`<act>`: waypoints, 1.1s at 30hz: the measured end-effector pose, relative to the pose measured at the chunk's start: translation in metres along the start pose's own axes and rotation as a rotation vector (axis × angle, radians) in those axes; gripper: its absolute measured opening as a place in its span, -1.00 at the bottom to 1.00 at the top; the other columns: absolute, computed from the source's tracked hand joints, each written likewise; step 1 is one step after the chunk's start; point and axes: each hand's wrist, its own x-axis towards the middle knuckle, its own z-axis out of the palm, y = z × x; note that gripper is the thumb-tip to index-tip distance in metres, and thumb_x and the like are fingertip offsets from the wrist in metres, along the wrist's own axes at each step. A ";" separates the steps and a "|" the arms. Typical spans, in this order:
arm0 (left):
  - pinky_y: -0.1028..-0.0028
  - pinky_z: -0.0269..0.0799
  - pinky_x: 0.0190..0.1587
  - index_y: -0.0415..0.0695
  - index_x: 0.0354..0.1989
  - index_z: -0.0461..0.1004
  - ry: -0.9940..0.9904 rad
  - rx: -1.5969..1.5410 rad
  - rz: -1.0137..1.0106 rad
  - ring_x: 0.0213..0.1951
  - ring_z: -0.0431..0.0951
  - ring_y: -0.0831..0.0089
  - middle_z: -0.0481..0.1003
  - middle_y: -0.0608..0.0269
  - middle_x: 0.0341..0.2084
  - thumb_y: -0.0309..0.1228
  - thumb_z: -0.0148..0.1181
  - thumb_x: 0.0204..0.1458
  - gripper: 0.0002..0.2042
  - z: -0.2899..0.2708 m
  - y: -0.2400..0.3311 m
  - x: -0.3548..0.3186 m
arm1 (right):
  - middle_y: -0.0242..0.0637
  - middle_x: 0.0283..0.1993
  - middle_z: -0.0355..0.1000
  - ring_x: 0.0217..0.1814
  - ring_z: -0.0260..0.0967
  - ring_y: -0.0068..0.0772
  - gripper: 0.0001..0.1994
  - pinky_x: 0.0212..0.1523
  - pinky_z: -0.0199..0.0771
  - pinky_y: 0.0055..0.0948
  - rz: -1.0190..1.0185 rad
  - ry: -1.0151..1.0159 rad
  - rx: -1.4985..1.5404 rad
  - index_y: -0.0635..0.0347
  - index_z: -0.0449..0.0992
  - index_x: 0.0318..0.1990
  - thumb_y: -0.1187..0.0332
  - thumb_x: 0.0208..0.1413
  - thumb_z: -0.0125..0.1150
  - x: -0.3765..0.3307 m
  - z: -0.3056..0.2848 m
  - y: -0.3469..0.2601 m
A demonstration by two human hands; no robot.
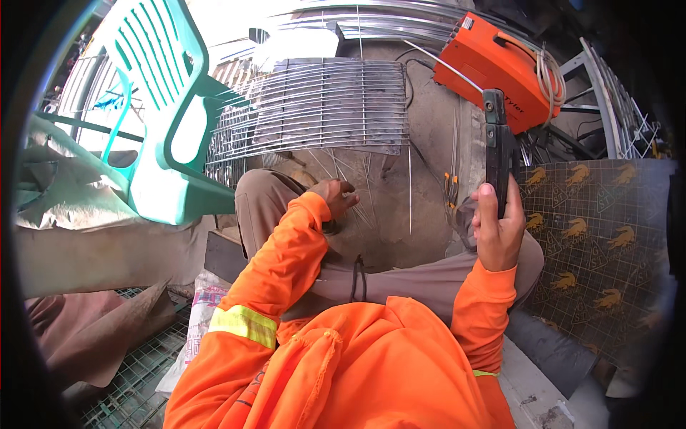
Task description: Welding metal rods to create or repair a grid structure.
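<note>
My right hand [498, 222] is raised over my right knee, wrapped round the black handle of a welding electrode holder [496, 146]. A thin pale welding rod [450, 68] sticks out from the holder's jaw, up and to the left. My left hand [338, 199] rests by my left knee, its fingers loosely bent and apart, with no object visible in them. Beyond it lies a grid of thin metal bars [321, 100], many lengthwise bars crossed by a few others, partly over a dark flat plate [386, 149].
A mint-green plastic chair [168, 136] stands at the left. An orange welding machine [493, 68] with a coiled cable sits at the far right. A dark patterned board [593, 243] is at my right. Loose thin rods [410, 189] lie on the ground [400, 214].
</note>
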 end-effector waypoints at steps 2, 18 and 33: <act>0.21 0.50 -0.06 -0.09 -0.06 0.60 0.263 -0.121 0.066 -0.15 0.60 0.05 0.57 0.03 -0.17 -0.10 0.14 0.18 -0.65 -0.055 0.029 -0.052 | -0.38 -0.35 0.47 -0.55 0.21 -0.74 -0.57 -0.54 0.24 -0.64 -0.043 -0.043 -0.036 0.26 0.42 0.17 0.18 0.27 0.16 0.012 0.012 -0.024; 0.41 0.35 0.14 -0.24 0.09 0.49 0.872 -0.390 -0.389 0.00 0.53 0.25 0.52 0.06 0.03 -0.19 -0.07 0.33 -0.60 0.023 -0.223 -0.174 | -0.09 -0.24 0.54 -0.21 0.54 -0.21 -0.60 -0.10 0.47 -0.30 -0.241 -0.138 -0.325 0.21 0.47 0.16 0.21 0.24 0.17 0.091 0.078 -0.003; 0.42 0.29 0.21 -0.29 0.16 0.45 0.741 -0.283 -0.157 0.14 0.47 0.23 0.46 -0.01 0.13 -0.27 -0.14 0.29 -0.58 0.043 -0.270 -0.170 | 0.02 -0.18 0.55 -0.09 0.56 -0.01 -0.58 -0.07 0.49 -0.27 -0.283 -0.149 -0.382 0.19 0.45 0.19 0.20 0.24 0.16 0.097 0.084 0.000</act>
